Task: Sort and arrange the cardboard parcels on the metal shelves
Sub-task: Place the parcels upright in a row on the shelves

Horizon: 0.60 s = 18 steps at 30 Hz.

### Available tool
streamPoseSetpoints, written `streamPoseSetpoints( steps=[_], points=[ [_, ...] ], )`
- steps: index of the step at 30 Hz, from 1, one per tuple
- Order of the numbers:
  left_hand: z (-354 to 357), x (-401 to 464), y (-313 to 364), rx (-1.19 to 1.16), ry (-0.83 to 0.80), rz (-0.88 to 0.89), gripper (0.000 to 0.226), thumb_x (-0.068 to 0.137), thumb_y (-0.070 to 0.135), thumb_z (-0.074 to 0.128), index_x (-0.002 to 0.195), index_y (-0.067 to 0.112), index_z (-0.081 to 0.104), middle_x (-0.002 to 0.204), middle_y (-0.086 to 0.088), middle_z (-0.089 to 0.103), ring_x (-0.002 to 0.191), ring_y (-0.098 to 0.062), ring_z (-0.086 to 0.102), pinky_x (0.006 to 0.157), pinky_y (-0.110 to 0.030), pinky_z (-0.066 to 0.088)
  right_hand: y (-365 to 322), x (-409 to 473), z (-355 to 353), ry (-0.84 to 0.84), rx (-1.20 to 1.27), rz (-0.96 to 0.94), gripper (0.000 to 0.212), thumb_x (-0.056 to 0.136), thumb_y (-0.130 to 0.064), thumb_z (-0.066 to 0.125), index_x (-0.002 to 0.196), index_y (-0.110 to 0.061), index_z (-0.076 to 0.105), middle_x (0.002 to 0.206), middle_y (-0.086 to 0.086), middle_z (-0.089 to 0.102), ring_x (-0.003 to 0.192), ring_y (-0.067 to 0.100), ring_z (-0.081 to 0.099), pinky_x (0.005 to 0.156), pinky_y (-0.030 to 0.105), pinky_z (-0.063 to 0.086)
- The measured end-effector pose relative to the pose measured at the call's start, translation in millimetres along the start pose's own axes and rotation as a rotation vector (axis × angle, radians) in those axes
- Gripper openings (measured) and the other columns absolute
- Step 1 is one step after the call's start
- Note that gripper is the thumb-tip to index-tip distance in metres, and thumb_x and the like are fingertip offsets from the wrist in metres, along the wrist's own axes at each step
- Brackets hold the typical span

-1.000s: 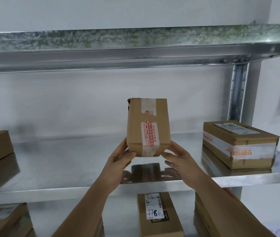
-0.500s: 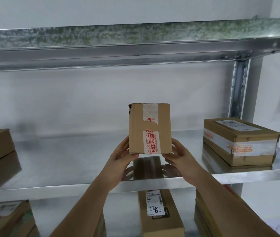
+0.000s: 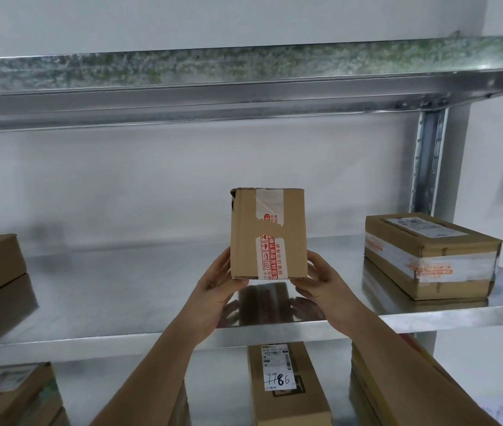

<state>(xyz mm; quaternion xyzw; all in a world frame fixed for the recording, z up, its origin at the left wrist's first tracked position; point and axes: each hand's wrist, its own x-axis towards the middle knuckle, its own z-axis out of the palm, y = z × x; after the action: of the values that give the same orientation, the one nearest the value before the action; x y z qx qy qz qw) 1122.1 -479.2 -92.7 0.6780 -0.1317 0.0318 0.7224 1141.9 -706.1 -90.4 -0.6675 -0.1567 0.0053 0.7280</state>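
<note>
The small parcel (image 3: 268,233) stands upright over the middle of the metal shelf (image 3: 121,290), its taped face toward the camera; the left hand (image 3: 216,290) grips its lower left edge and the right hand (image 3: 321,285) its lower right edge, thumbs curled under the bottom; whether it rests on the shelf I cannot tell; a flatter taped parcel (image 3: 431,256) lies well apart to the right; a labelled parcel (image 3: 287,385) sits on the level below.

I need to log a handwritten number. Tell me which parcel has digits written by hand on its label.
The parcel on the lower shelf, directly below the held box: its white label carries bold handwritten digits. The flat parcel at right shows only a printed label.
</note>
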Motion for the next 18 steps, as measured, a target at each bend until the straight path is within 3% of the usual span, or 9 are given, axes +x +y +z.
streamPoseSetpoints(
  steps=[4, 7, 10, 13, 15, 17, 18],
  points=[
    [-1, 1, -1, 0.005, -0.010, 0.007, 0.055, 0.101, 0.004, 0.055, 0.147, 0.032, 0.048, 0.136, 0.006, 0.067, 0.124, -0.015, 0.065, 0.098, -0.037, 0.057, -2, -1, 1, 0.004, 0.007, 0.017, 0.048, 0.096, 0.000, 0.064, 0.130, -0.033, 0.058, 0.125, -0.012, 0.071, 0.094, 0.016, 0.071, 0.097, 0.051, 0.056],
    [-2, 2, -3, 0.033, 0.004, 0.014, 0.054, 0.103, 0.003, 0.053, 0.147, 0.034, 0.049, 0.135, 0.009, 0.067, 0.125, -0.014, 0.065, 0.099, -0.038, 0.057, -4, -1, 2, 0.016, -0.017, 0.055, 0.047, 0.097, -0.001, 0.062, 0.129, -0.036, 0.059, 0.124, -0.015, 0.069, 0.104, 0.026, 0.070, 0.099, 0.052, 0.056],
    [-1, 3, -2, 0.040, 0.020, 0.012, 0.052, 0.103, 0.005, 0.054, 0.145, 0.036, 0.051, 0.133, 0.011, 0.068, 0.120, -0.010, 0.066, 0.083, -0.026, 0.060, -7, 0, 5, 0.028, -0.046, 0.063, 0.041, 0.100, -0.006, 0.060, 0.125, -0.039, 0.059, 0.122, -0.020, 0.067, 0.113, 0.030, 0.066, 0.104, 0.053, 0.052],
    [1, 6, 0, 0.072, 0.057, 0.000, 0.053, 0.103, 0.008, 0.055, 0.147, 0.037, 0.049, 0.133, 0.015, 0.066, 0.113, -0.006, 0.067, 0.078, -0.019, 0.058, -11, 0, 10, 0.039, -0.095, 0.053, 0.032, 0.104, -0.019, 0.055, 0.129, -0.039, 0.054, 0.122, -0.021, 0.062, 0.125, 0.024, 0.058, 0.108, 0.038, 0.047],
    [4, 6, 4, 0.098, 0.085, 0.004, 0.054, 0.103, 0.013, 0.058, 0.147, 0.040, 0.045, 0.132, 0.015, 0.065, 0.110, -0.005, 0.066, 0.092, -0.026, 0.056, -16, -1, 13, 0.033, -0.163, 0.042, 0.031, 0.108, -0.025, 0.047, 0.134, -0.042, 0.045, 0.128, -0.015, 0.058, 0.123, 0.018, 0.054, 0.109, 0.036, 0.041],
    [9, 5, 11, 0.121, 0.101, 0.010, 0.055, 0.102, 0.022, 0.060, 0.149, 0.042, 0.042, 0.133, 0.014, 0.065, 0.114, -0.007, 0.063, 0.108, -0.042, 0.045, -24, -2, 15, 0.005, -0.226, 0.025, 0.030, 0.110, -0.028, 0.039, 0.135, -0.045, 0.039, 0.125, -0.018, 0.057, 0.115, 0.007, 0.055, 0.116, 0.040, 0.035],
    [13, 4, 17, 0.131, 0.101, 0.028, 0.053, 0.101, 0.030, 0.059, 0.149, 0.043, 0.041, 0.133, 0.017, 0.064, 0.117, -0.006, 0.061, 0.111, -0.043, 0.042, -30, 0, 17, -0.004, -0.244, 0.017, 0.029, 0.111, -0.029, 0.037, 0.135, -0.045, 0.038, 0.120, -0.022, 0.058, 0.110, 0.003, 0.056, 0.117, 0.041, 0.034]
  ],
)
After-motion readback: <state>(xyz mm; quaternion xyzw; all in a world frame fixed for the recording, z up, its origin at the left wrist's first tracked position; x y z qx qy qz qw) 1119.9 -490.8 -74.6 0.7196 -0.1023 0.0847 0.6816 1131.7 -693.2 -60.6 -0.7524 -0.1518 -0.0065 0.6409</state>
